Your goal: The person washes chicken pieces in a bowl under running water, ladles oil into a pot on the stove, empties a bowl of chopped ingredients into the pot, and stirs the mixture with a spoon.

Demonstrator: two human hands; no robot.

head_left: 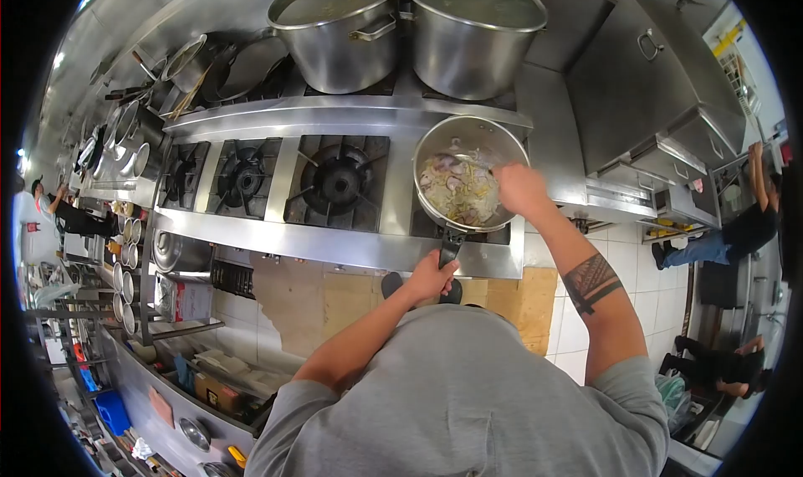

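Note:
A deep metal saucepan (pixel 497 146) sits over the rightmost front burner of the stove. Inside it are sliced purple-and-white pieces that look like onion or shallot (pixel 454 182), mixed with pale yellowish bits. My left hand (pixel 432 277) is wrapped round the saucepan's dark handle (pixel 452 244), which points toward my body. At the right rim of the saucepan, my right hand (pixel 522 189) is closed and slightly blurred. Whatever it grips is hidden by the fingers.
Two large stockpots (pixel 336 46) (pixel 470 50) of liquid stand behind. Bare burners (pixel 340 178) lie to the left, past which pans (pixel 186 63) are stacked. A steel cabinet (pixel 633 75) is at right. Co-workers (pixel 749 226) (pixel 79 213) stand at both sides.

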